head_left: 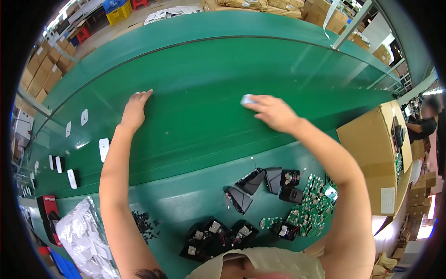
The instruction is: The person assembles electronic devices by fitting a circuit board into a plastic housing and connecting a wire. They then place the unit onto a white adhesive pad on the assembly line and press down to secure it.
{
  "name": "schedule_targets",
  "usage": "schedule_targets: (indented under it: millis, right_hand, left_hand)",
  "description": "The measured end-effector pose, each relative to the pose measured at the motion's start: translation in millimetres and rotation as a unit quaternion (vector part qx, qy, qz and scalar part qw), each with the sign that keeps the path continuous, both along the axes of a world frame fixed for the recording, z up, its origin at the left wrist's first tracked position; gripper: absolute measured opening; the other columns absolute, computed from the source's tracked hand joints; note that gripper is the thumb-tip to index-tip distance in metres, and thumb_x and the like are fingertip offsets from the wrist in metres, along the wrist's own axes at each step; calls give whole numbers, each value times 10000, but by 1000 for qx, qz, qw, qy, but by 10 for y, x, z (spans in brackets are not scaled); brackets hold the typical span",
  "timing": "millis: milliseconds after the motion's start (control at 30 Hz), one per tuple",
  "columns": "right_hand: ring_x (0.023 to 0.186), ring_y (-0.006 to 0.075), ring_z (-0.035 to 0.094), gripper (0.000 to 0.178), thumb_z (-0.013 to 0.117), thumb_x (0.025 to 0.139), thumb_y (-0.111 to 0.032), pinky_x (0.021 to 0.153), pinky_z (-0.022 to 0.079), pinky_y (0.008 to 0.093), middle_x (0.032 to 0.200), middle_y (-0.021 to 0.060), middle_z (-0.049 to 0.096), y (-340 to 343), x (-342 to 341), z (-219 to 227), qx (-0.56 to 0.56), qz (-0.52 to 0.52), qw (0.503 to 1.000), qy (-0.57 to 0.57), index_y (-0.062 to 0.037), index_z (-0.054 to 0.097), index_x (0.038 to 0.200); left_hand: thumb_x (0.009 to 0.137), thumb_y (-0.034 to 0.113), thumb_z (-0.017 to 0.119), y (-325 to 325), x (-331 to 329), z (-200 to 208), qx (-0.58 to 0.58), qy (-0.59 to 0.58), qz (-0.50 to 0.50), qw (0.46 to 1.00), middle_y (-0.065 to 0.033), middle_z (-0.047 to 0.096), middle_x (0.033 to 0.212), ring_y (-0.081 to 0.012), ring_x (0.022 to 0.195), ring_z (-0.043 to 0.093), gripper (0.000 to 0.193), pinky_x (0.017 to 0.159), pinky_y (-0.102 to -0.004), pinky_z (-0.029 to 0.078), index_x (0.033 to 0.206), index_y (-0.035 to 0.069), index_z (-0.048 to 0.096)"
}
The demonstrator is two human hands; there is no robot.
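Observation:
My left hand [134, 110] reaches over the green conveyor belt [195, 116], its fingers stretched out and nothing seen in them. Farther right, my right hand [275, 113] has its fingertips on a small whitish piece [246, 99]; its exact kind is too small to make out. Beside my left forearm lies a white flat oblong part [103, 149], partly behind the arm. More such white parts sit farther left on the belt, among them one [84, 117] lying flat and one [71, 178] on a dark body.
Along the near ledge are black wedge-shaped housings [239, 200], a pile of green circuit boards [313, 204], small black pieces [145, 226] and a clear plastic bag [83, 237] of white parts. A cardboard box [367, 153] stands right. One person [423, 123] is at the far right.

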State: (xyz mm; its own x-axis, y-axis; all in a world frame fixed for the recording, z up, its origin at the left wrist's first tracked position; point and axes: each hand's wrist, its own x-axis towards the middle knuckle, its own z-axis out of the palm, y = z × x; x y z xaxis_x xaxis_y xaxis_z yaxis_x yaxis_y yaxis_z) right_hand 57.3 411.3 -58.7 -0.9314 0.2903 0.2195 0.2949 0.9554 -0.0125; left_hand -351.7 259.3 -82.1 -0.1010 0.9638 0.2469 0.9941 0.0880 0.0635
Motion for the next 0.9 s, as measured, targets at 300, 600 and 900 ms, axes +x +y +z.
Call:
schedule_targets:
  millis: [300,600,900]
  right_hand:
    - [1115,285,457,365,586,802,-166,929,372,401,1195,105,497,-591,1182,430,-64,-228,970,54,-109,513,1155]
    - [1002,263,511,385,625,782,-257,853,396,369,1091,86,558,-1548,756,596,-191,-130,969,90,-86,547,1118]
    - [832,233,570,275,618,777,-346,720,447,354,814,61,619,-1330,237,304,-314,-199,928,4,-77,656,818]
  left_hand:
    - [737,-119,399,-317,484,248,8,-47,-98,994,-136,472,1238,-315,1160,404,533,970,-381,362,1224,91,463]
    - [723,-81,441,-426,448,172,-41,29,-23,998,-112,490,1197,-300,1060,470,530,903,-362,415,1220,101,456]
    - [752,122,624,-722,1774,392,-20,-115,-84,990,-137,518,1034,-312,963,491,445,837,-391,429,1170,64,483]
